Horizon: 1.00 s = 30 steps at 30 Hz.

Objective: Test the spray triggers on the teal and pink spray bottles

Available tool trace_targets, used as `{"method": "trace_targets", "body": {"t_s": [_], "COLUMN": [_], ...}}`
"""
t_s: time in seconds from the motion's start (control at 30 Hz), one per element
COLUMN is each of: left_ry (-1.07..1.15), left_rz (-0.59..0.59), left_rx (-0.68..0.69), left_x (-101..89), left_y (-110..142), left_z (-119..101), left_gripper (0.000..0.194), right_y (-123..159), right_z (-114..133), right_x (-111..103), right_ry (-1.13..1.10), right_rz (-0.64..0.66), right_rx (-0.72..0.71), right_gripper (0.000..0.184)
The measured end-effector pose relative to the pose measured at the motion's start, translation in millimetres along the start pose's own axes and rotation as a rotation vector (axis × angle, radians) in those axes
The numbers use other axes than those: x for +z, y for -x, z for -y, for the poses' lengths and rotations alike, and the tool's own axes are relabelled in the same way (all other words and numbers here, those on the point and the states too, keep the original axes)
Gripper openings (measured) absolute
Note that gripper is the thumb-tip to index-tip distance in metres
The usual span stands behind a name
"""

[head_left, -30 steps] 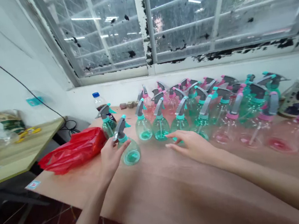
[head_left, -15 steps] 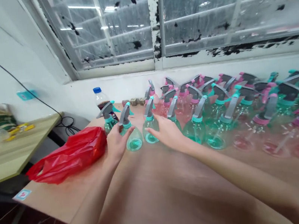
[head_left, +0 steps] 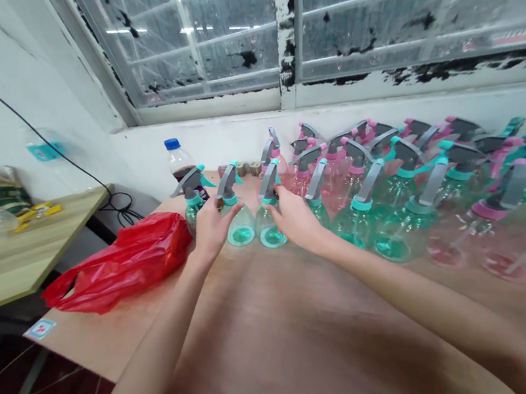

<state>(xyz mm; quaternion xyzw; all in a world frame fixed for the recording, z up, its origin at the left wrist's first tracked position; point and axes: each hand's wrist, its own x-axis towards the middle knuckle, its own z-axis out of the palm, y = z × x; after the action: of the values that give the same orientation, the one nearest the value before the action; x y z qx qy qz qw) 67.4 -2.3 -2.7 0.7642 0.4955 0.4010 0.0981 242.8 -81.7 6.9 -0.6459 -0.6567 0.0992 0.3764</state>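
Note:
My left hand (head_left: 214, 226) is closed around the neck of a clear green spray bottle (head_left: 241, 232) with a grey and turquoise trigger head. Its thumb lies across the front of the bottle. A matching spray bottle (head_left: 271, 233) stands upright just to the right, and my right hand (head_left: 298, 218) grips it from its right side near the collar. The fingers behind both bottles are partly hidden. Left of my left hand is another green spray bottle (head_left: 192, 207). Close beyond my right hand stands one more green spray bottle (head_left: 318, 207).
Rows of green and pink spray bottles (head_left: 393, 230) fill the table's right side. A red plastic bag (head_left: 119, 266) lies at the left, near a dark drink bottle with a blue cap (head_left: 173, 146). Behind are a wall and window (head_left: 248, 103); a second table (head_left: 14, 263) adjoins left.
The view has shifted a little. The bottle in my left hand has moved slightly back relative to the one in my right hand. Both hands keep their hold.

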Motion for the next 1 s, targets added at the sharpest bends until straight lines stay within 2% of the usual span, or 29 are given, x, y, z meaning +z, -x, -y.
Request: {"method": "trace_targets", "body": {"t_s": [0.17,0.3,0.43,0.57,0.63,0.7,0.8,0.87,1.0], "left_ry": [0.007,0.029,0.094,0.200,0.255,0.356,0.472,0.514,0.531], "left_rz": [-0.031,-0.072,-0.112,-0.106,-0.036,0.104,0.280,0.328,0.407], "left_rx": [0.006,-0.002,-0.028,-0.102,-0.105,-0.089,-0.030,0.010,0.098], "left_x": [0.5,-1.2,-12.9,-27.8,-31.3,-31.3,-28.0,-25.2,-16.3], "left_y": [0,9,34,72,90,105,121,129,144], "left_z": [-3,-8,-16,-28,-38,-53,-86,-111,-156], "left_gripper": [0.036,0.045,0.057,0.058,0.058,0.060,0.072,0.075,0.069], "right_y": [6,17,33,55,70,88,117,137,169], "right_z": [2,7,15,21,21,18,12,7,-3], "right_x": [-2,-5,-13,-23,-28,-34,-48,-60,-88], "right_ry": [0.036,0.057,0.174,0.254,0.215,0.137,0.048,0.034,0.018], "right_rz": [0.014,0.041,0.107,0.158,0.156,0.142,0.107,0.089,0.090], "right_rx": [-0.005,-0.015,-0.007,-0.019,-0.053,-0.117,-0.178,-0.180,-0.162], "right_gripper": [0.031,0.030,0.036,0.038,0.036,0.032,0.027,0.025,0.020]}}
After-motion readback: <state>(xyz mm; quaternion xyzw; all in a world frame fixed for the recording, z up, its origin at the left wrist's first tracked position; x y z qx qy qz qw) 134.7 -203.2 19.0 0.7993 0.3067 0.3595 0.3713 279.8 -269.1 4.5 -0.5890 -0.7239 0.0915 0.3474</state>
